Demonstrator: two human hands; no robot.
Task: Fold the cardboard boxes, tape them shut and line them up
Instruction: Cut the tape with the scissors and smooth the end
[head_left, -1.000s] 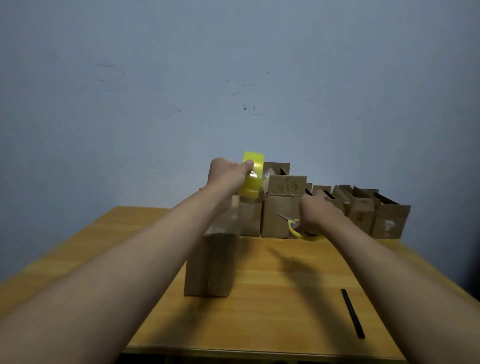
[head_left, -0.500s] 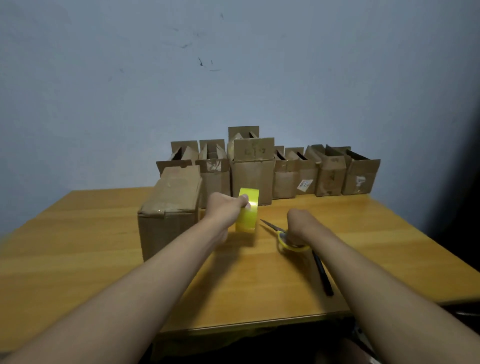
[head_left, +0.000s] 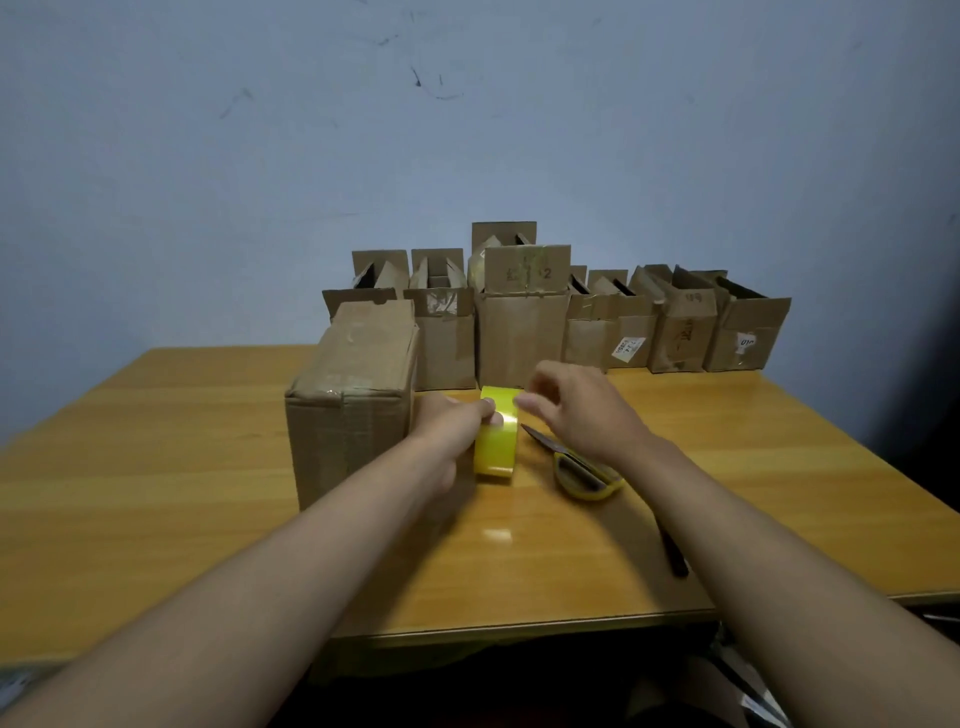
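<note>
Since half a second ago the right hand (head_left: 582, 410) has let go of the scissors (head_left: 582, 467) and come across to the tape roll (head_left: 496, 439), fingers loosely spread, thumb and forefinger reaching at the roll's top edge — whether they already touch the tape end, cannot tell through the blur. Left hand (head_left: 449, 428) grips the roll from its left side, roll standing on edge just right of centre frame, its lower rim at or just above the table (head_left: 156, 467). Scissors now lie flat just right of the roll, blades pointing toward it. Closed box (head_left: 353, 395) stands immediately left of the left hand, its top flaps folded down with tape glinting at the near edge. Row of boxes (head_left: 556, 322) lines the back of the table across centre and right frame, most with flaps up. Black pen-like stick (head_left: 672, 551) lies at lower right, partly under the right forearm. Risks, as judged: the free tape end may be hard to find on glossy yellow film, and picking could split it into a narrow strip; pulling with a loose left grip could spin or drop the roll — the scissor points sit close to both hands; a long pulled strip might fold onto itself or catch the closed box.
</note>
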